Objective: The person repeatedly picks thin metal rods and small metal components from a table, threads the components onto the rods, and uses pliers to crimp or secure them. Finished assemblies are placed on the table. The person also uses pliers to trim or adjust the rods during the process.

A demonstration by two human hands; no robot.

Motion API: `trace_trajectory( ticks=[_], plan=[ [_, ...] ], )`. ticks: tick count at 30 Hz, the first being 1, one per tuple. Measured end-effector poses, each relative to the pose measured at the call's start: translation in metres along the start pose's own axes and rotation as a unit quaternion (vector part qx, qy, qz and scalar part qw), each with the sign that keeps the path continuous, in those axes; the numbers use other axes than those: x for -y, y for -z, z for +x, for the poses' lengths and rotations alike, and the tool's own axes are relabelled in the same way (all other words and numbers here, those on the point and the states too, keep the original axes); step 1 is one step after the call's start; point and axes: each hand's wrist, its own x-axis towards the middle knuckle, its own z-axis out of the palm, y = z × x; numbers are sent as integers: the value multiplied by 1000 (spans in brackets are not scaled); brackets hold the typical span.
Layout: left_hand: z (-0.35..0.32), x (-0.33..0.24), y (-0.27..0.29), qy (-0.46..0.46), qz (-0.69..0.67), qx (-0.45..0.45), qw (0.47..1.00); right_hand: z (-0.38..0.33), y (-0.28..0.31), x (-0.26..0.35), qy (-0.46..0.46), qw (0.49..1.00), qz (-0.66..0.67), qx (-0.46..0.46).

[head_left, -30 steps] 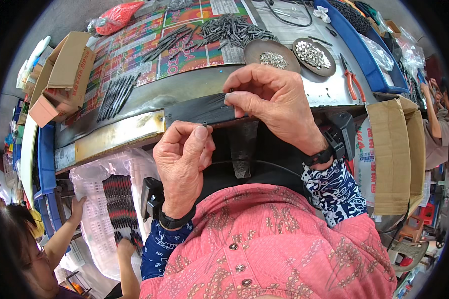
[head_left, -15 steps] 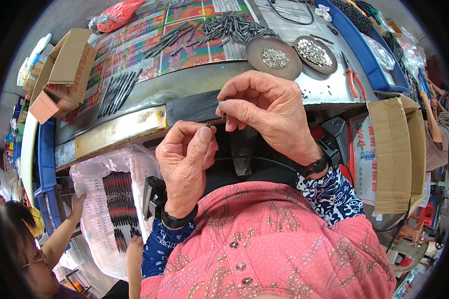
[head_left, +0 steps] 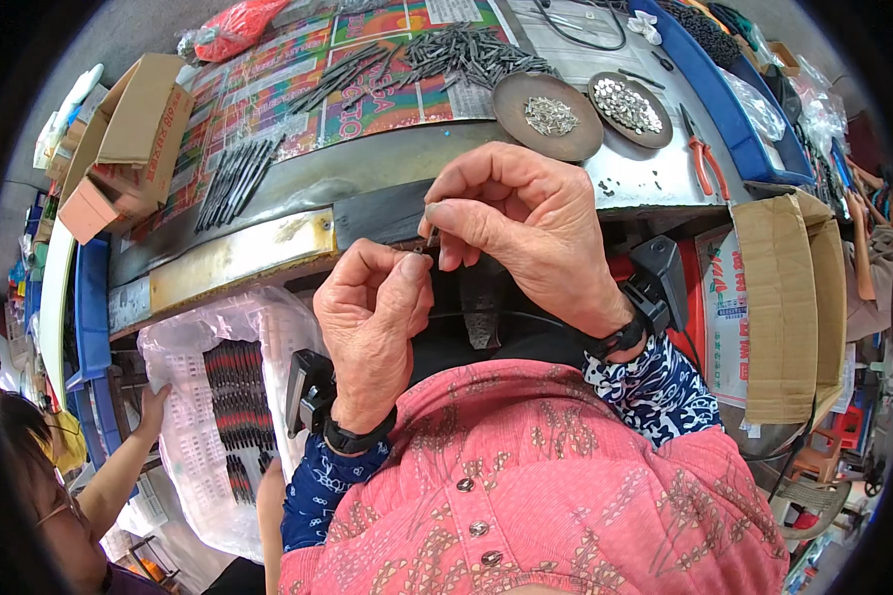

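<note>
In the head view, the left hand [head_left: 372, 312], at the centre of the frame, is pinching a small dark piece [head_left: 419, 250] between thumb and forefinger. Just above it and to the right, the right hand [head_left: 531, 228] is gripping a thin short piece [head_left: 432, 236] with its fingertips. Both sets of fingers are closing on their very tips, probably because the pieces are so small and their ends need leaving free. The two pieces are lying very near each other; whether they are touching, I cannot tell.

Both hands are hovering by the near edge of the table [head_left: 397, 164]. At upper centre, a heap of black sticks [head_left: 461, 55] is resting on printed sheets [head_left: 268, 111], while a row of black sticks [head_left: 236, 183] is lying side by side at upper left, seemingly for easy picking. At upper right, a brown dish [head_left: 514, 109] is holding silvery pins and a darker dish [head_left: 655, 137] silvery discs, likely keeping tiny parts from scattering within right-hand reach. Red-handled pliers [head_left: 701, 154] are lying just right of them. At lower left, a co-worker's hand [head_left: 152, 412] is touching a plastic-lined container [head_left: 184, 436].
</note>
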Motion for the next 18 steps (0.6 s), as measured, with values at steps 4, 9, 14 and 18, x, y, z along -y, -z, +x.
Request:
trace_trajectory(
  ticks=[4,9,14,18],
  plan=[
    [-2,0,-2,5,11,-25,1000,0,-2,-2,7,1000,0,-11],
    [-2,0,0,17,-21,-29,999,-1,-4,-4,9,1000,13,-26],
    [-3,1,1,15,2,-26,1000,-1,-2,-3,9,1000,-9,-10],
    [-3,1,-1,23,-22,-30,999,-2,-3,-3,6,1000,-10,-12]
  ],
)
